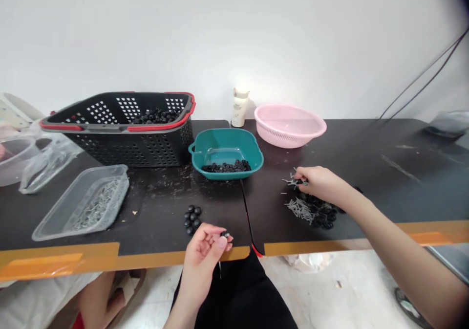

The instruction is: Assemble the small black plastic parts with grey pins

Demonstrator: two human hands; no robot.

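We see a dark, smooth tabletop (340, 143), scuffed in places, its front edge covered with glossy brown tape (164, 259). In the lower centre of the frame, our left hand (209, 243) pinches one small dark piece (223, 234) with a pale tip between thumb and fingers. Right of centre, our right hand (318, 182) has its fingers bent inward at thin grey pins (300, 209); we cannot tell whether it grips anything. Those pins lie loose and straight, too many to count, against a heap of shiny black rounded parts (323, 215), also uncountable.

Just beside our left hand sits a cluster of domed black discs (193, 216), at least seven of them. At left, one clear, thin plastic tray (54, 209) with rounded corners holds a tangle of slender grey pins (97, 207). Behind it, in the upper left, stands one perforated black plastic basket (146, 145) with red-trimmed handles, dark pieces (157, 116) inside. At centre, one smooth teal basin (227, 141) holds small black parts (229, 166) along its near side. Behind and to its right are one cream tube (240, 108) and one pink, ribbed oval basket (280, 137).
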